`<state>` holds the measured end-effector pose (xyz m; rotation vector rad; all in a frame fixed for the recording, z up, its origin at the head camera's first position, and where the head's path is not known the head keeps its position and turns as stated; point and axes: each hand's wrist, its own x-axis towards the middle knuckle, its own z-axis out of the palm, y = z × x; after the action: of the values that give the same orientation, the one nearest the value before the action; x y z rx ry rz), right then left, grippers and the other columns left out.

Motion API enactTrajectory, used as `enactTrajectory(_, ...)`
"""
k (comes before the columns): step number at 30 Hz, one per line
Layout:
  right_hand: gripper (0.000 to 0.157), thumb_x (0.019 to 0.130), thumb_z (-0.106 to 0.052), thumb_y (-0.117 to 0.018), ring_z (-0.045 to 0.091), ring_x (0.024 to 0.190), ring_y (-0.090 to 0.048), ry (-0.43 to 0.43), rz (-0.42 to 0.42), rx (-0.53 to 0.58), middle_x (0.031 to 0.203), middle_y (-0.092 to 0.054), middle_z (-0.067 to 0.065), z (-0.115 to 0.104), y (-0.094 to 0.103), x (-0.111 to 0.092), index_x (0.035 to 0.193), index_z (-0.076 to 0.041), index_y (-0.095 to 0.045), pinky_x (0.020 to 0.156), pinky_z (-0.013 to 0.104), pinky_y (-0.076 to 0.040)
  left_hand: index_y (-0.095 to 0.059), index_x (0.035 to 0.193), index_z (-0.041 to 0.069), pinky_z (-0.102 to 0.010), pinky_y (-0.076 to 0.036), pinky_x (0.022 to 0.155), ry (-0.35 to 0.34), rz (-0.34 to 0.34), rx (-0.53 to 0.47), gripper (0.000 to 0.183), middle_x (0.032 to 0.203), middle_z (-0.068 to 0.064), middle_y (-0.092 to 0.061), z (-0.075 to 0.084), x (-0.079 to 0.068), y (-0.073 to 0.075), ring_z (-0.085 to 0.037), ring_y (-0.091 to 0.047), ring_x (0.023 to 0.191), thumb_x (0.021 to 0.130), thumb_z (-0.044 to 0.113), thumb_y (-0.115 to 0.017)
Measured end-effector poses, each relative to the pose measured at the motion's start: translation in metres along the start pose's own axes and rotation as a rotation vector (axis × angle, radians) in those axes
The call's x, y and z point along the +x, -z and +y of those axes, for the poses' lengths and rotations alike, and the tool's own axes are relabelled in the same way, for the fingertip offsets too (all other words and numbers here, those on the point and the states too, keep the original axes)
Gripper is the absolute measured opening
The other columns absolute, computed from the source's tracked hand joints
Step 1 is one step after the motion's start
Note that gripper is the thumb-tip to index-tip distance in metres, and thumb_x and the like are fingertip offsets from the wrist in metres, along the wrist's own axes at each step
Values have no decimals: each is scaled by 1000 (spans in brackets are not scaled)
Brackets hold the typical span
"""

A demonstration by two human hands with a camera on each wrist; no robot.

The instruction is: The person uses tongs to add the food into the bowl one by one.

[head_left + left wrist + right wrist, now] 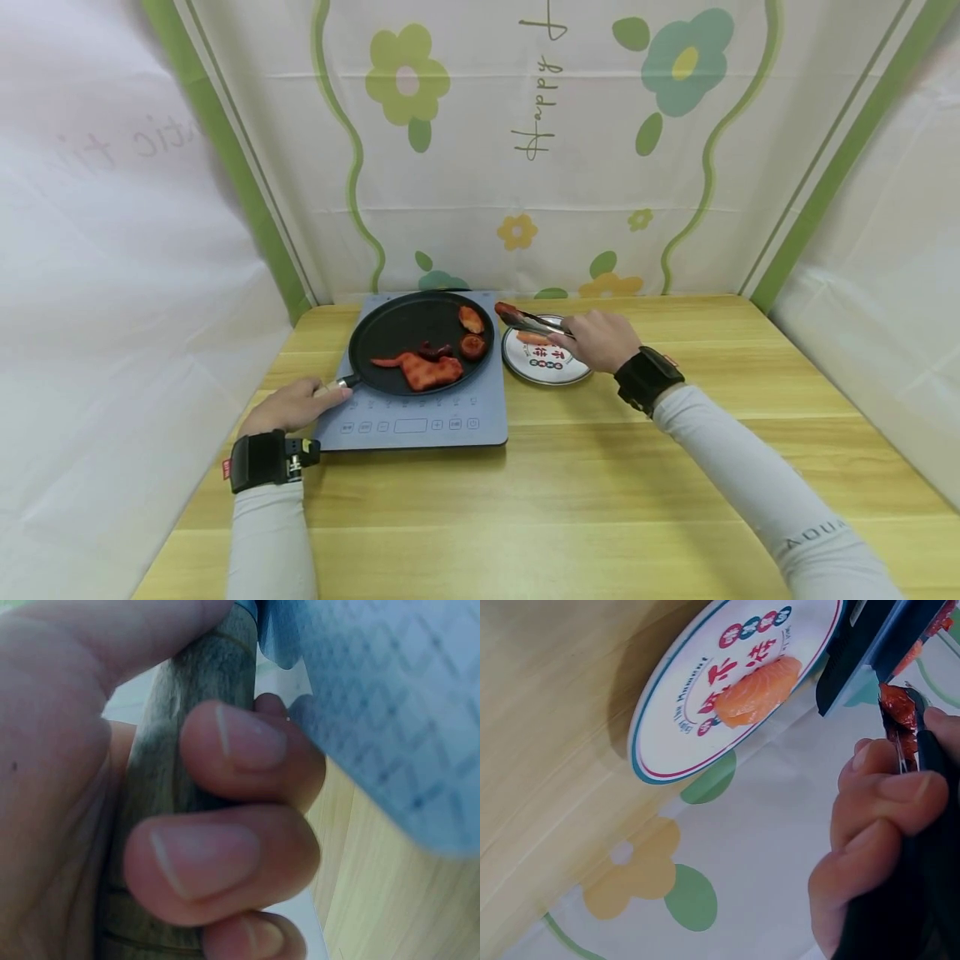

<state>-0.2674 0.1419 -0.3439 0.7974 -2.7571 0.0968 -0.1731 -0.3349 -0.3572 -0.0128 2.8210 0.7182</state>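
My left hand grips the wooden handle of a black flat pan, fingers wrapped round it in the left wrist view. In the pan lie a large spotted red piece of meat, dark red pieces, a round reddish piece and an orange-brown piece. My right hand holds dark-handled tongs. Their tips pinch a glossy dark red food piece, raised between pan and plate. Below the tongs, an orange salmon-like slice rests on the white plate.
The pan sits on a grey-blue induction cooker with touch controls along its front. The plate stands just right of it on the wooden table. A flower-printed white curtain hangs behind, with pale cloth at both sides.
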Motion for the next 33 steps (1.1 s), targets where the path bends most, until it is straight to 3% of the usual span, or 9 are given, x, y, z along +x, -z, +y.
enactTrajectory(12,36,97,-47,-51,13,50,-43,-27,-12,33,59,-44,-5,-11,4,10,75,-19,-54,46,31,-33,-51,90,6,-35,-36,62,4,5,0,57,83,-6,-47,2,-1,0,-23,-47,75,90,64,-50)
enactTrajectory(33,33,97,-43,-52,13,52,-47,47,60,-37,61,-48,-5,-36,7,30,80,-16,-61,48,32,-36,-50,89,6,-35,-35,62,-4,7,-6,56,82,-6,-46,1,-1,1,-23,-47,74,91,62,-49)
